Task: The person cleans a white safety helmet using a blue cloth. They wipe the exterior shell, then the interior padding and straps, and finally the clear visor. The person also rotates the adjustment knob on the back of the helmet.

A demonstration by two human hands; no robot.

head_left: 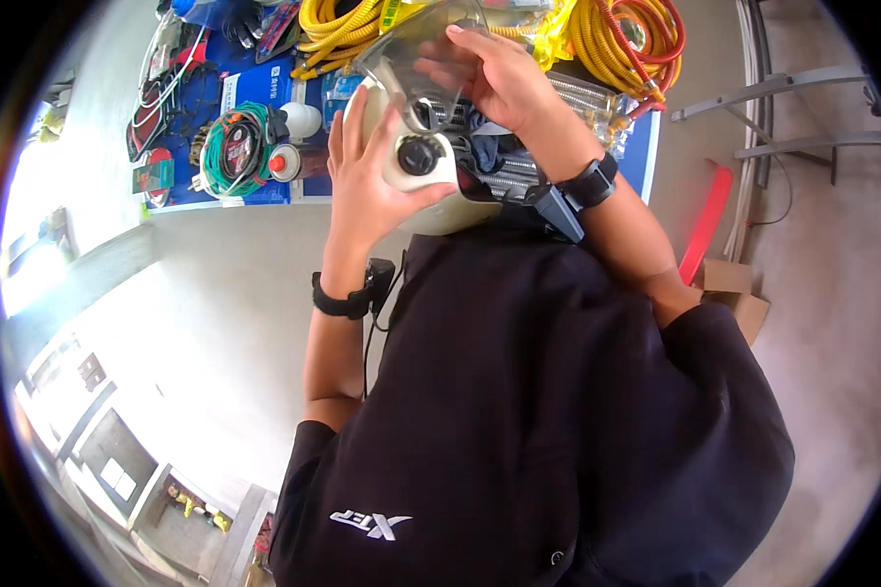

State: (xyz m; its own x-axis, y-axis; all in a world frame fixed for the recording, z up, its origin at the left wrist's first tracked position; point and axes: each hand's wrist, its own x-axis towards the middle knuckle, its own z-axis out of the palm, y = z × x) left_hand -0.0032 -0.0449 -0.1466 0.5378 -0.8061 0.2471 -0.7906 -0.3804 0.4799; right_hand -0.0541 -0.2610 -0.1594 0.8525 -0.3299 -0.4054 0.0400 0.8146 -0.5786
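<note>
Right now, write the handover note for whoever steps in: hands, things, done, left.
Left hand: cups the side of the cream helmet, thumb by its black pivot knob.
Right hand: fingers on the clear visor, which is raised above the shell.
Helmet is held in the air over the blue table, among yellow hoses, a green cable coil and a spray can.
Done: helmet is up and gripped in both hands.
Left: visor not down; whether it is seated at the pivot cannot be told.

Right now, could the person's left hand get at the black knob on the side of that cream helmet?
Probably yes: the left hand already cups the cream helmet beside the black knob, and nothing covers the knob. The right hand grips the clear visor above.
</note>
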